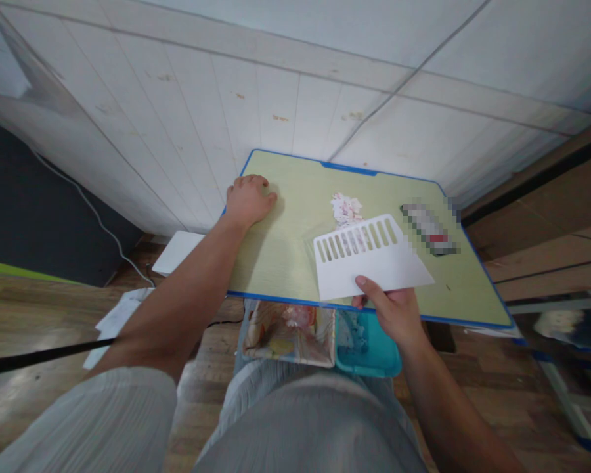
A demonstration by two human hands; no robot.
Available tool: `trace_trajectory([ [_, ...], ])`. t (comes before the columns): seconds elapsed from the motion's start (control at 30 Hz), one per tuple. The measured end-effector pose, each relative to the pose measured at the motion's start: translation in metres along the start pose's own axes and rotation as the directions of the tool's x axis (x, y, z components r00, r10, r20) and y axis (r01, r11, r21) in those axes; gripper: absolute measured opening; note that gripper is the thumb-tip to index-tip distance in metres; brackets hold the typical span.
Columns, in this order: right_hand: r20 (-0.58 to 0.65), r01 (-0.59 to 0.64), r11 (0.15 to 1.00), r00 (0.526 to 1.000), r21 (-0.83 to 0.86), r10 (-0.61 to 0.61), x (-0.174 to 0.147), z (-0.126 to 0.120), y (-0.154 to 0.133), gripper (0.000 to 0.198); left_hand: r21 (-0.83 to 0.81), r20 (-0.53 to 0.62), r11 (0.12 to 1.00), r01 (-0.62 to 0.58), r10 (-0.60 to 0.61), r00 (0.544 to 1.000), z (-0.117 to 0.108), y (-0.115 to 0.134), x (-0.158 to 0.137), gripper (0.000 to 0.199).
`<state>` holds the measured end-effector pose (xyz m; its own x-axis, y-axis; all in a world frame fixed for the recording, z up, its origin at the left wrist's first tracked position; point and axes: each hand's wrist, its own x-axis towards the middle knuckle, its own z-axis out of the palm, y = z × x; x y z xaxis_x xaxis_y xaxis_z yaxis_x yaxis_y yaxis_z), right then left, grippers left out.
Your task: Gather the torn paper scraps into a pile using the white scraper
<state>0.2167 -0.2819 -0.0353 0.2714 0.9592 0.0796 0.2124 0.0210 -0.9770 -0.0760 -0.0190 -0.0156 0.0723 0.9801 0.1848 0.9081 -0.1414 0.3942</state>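
My right hand (391, 312) pinches the lower edge of a white card (369, 263) with a row of long slots cut along its far side, the thumb lying on top. The card is held over the near part of a yellow-green tabletop with a blue rim (295, 256). Just beyond its slotted side lies a small heap of whitish paper bits (347, 210) with pinkish marks, partly seen through the slots. My left hand (250, 200) rests at the tabletop's left edge, fingers loosely bent and apart, holding nothing.
On the table's right side is a blurred-out, phone-like object (428, 226). Below the near edge are a patterned bin (288, 355) with wrappers and a teal container (374, 355). A white panelled wall (276, 105) stands behind, with a grey cable (398, 85) running down it.
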Motion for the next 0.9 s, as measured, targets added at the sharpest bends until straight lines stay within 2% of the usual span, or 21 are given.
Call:
trace_trajectory([
  [0.23,-0.002,0.001,0.999,1.000,0.044,-0.001,0.001,-0.004,-0.010,0.039,0.004,0.005,1.000,0.002,-0.002,1.000,-0.002,0.001,-0.001,0.057],
  [0.43,-0.004,0.000,1.000,1.000,-0.007,0.000,0.007,-0.007,-0.007,0.049,-0.002,0.000,1.000,0.001,-0.001,1.000,0.000,-0.001,0.000,0.055],
  [0.73,0.025,-0.026,0.999,0.999,0.044,0.025,0.004,-0.007,-0.002,0.036,-0.001,0.007,1.000,0.003,-0.003,1.000,-0.003,0.002,-0.001,0.055],
  [0.83,-0.004,-0.031,0.996,1.000,0.086,0.031,0.019,-0.012,-0.009,0.034,0.004,0.003,1.000,0.003,-0.003,1.000,-0.003,0.002,-0.002,0.055],
  [0.9,-0.086,0.009,0.996,0.996,0.090,-0.001,0.041,-0.013,-0.020,0.031,0.002,-0.011,1.000,0.009,-0.009,1.000,-0.002,0.001,-0.001,0.052],
])
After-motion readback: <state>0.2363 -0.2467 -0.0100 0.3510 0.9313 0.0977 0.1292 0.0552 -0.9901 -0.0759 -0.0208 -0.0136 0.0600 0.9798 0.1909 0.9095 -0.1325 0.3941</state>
